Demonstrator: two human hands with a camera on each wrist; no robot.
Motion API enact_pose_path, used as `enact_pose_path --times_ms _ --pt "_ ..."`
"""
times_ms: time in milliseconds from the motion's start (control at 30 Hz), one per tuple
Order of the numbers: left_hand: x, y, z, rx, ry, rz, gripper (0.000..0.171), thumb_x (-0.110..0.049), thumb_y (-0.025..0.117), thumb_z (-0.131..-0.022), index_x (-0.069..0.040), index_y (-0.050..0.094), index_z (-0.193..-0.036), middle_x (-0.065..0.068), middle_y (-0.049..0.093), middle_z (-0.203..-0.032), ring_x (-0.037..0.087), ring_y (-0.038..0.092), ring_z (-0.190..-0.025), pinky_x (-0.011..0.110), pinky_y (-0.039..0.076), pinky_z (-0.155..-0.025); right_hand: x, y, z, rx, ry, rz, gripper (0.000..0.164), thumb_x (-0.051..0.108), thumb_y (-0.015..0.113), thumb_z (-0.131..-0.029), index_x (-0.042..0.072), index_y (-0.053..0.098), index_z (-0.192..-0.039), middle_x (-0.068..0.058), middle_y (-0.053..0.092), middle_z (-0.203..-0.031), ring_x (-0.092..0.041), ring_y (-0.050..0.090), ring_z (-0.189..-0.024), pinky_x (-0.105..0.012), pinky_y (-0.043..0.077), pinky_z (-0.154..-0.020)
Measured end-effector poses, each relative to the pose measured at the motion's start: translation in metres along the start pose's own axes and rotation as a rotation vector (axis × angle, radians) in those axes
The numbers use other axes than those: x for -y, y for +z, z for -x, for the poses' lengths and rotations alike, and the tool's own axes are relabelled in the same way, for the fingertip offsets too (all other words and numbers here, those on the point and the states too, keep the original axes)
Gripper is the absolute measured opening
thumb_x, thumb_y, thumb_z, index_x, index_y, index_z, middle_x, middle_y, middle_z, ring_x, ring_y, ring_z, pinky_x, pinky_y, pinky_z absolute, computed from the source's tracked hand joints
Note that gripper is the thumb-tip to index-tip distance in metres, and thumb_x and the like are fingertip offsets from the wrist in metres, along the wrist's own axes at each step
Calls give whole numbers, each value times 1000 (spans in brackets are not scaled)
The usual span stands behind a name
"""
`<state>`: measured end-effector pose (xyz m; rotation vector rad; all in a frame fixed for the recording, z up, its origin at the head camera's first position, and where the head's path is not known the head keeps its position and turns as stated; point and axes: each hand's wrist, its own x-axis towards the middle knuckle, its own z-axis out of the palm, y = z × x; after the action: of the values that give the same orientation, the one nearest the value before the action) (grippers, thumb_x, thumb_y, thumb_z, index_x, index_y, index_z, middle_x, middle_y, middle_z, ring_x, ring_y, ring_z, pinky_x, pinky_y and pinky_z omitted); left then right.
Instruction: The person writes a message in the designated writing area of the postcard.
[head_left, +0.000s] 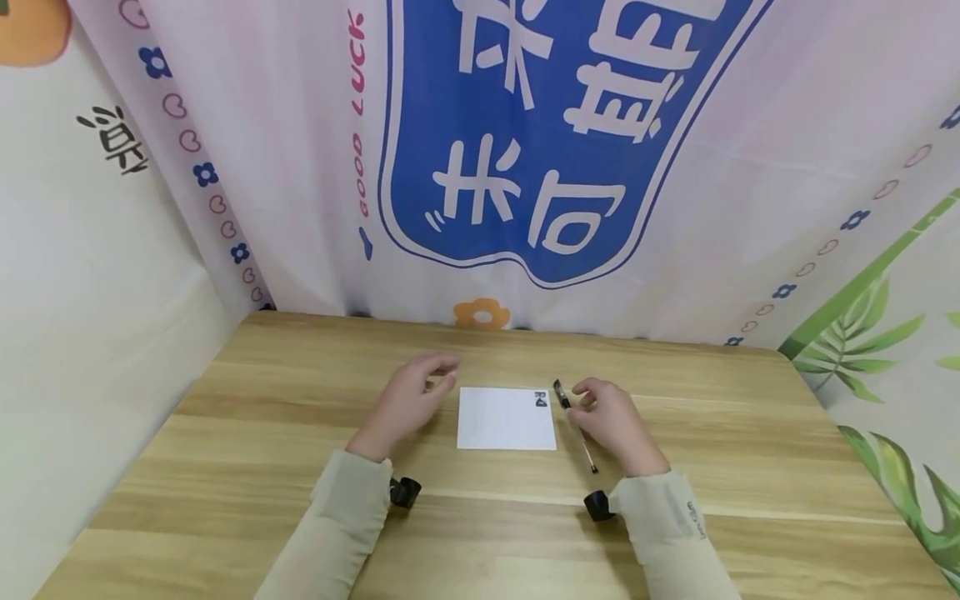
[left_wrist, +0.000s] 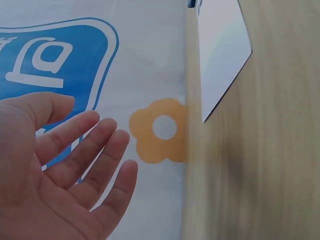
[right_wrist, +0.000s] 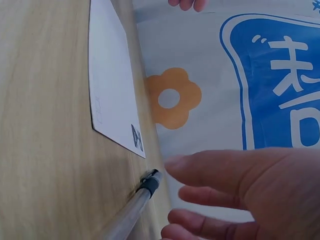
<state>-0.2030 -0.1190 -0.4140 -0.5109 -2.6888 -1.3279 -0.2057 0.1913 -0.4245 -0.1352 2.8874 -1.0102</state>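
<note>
A white card lies flat on the wooden table, with a small black printed mark at one corner. Just to the card's right is a pen, which has a clear barrel and a black cap at its far end. My right hand hovers beside the pen with loosely bent fingers and holds nothing; in the right wrist view a small gap shows between thumb and pen. To the card's left, my left hand is held above the table. Its fingers are relaxed, and the palm holds nothing.
The wooden table ends at the back against a hanging cloth with a blue sign print and an orange flower. Patterned cloth also hangs at both sides. A small black camera sits on the left wrist, another on the right.
</note>
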Motion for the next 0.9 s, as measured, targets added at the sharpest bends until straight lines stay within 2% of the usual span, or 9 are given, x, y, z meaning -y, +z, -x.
enact_pose_path --times_ms 200,467,567,700,900 --pt "0 8 -1 61 -15 80 30 -14 55 -106 0 65 -130 12 70 -122 25 66 -110 43 54 -95 -2 1 0 19 43 33 39 15 77 -90 -3 65 -123 -18 68 -109 -31 64 -99 -50 53 -87" --pt "3 14 0 110 -48 148 26 -14 56 -105 -1 68 -125 7 71 -116 21 67 -105 40 54 -93 1 2 -1 39 57 26 31 12 77 -89 -5 67 -114 -13 72 -99 -25 67 -88 -44 56 -80" --pt "4 14 1 125 -67 176 26 -14 56 -105 -1 68 -124 6 71 -115 20 67 -105 39 53 -94 1 4 0 53 56 9 28 9 76 -90 -6 66 -111 -11 71 -92 -21 66 -80 -40 56 -73" --pt "6 16 2 168 -91 235 27 -14 55 -106 2 67 -125 12 71 -114 24 68 -104 40 54 -93 -1 8 1 55 66 -24 23 6 75 -89 -6 65 -107 -9 67 -84 -17 62 -69 -33 53 -64" --pt "10 18 2 243 -132 350 29 -12 51 -107 4 63 -128 19 69 -117 28 69 -106 43 57 -90 -1 11 1 53 88 -19 19 3 72 -88 -5 66 -104 -8 64 -79 -17 59 -65 -30 50 -59"
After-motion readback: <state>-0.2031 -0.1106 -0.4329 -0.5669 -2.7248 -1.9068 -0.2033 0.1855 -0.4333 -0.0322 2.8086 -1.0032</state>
